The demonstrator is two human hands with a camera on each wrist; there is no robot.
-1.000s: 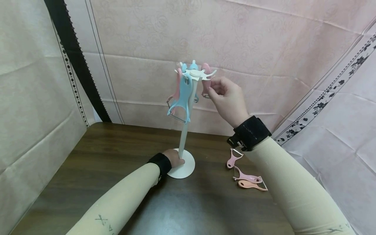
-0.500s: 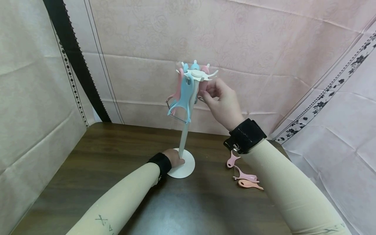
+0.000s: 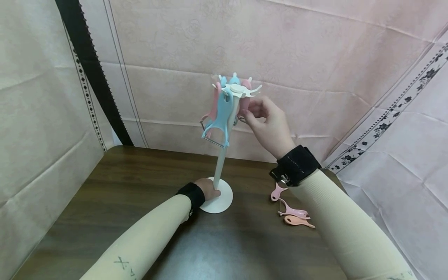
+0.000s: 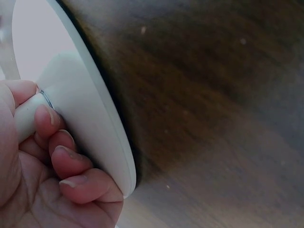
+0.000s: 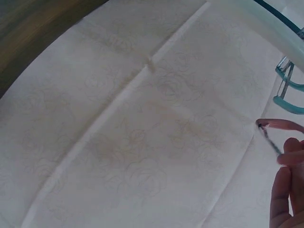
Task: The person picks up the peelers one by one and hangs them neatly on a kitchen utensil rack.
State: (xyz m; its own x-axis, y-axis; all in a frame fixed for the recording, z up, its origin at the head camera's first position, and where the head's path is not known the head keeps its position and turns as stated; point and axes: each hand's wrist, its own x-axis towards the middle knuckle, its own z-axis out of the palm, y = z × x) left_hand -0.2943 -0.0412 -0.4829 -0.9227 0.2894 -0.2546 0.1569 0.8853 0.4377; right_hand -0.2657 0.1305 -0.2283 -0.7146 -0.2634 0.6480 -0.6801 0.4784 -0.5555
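A white stand (image 3: 219,167) with a round base (image 4: 90,109) and a ring of hooks on top stands upright on the table. Low on its pole, my left hand (image 3: 207,189) curls its fingers round the tube, just above the base. Up at the hooks, my right hand (image 3: 271,120) pinches a pink peeler (image 3: 244,103) whose top loops over a hook at the back right. Part of this peeler (image 5: 280,124) shows by the fingers in the right wrist view. A blue peeler (image 3: 223,111) hangs at the front, with another pink peeler (image 3: 214,103) and more blue ones around it.
Two pink peelers (image 3: 294,211) and an orange peeler (image 3: 296,221) lie on the brown table (image 3: 140,186) at the right, partly behind my right forearm. Patterned cloth (image 3: 182,39) hangs close behind the stand and along both sides.
My right hand has moved slightly left and down with the pink peeler, whose top has lowered onto the hook. My left hand stays on the pole.
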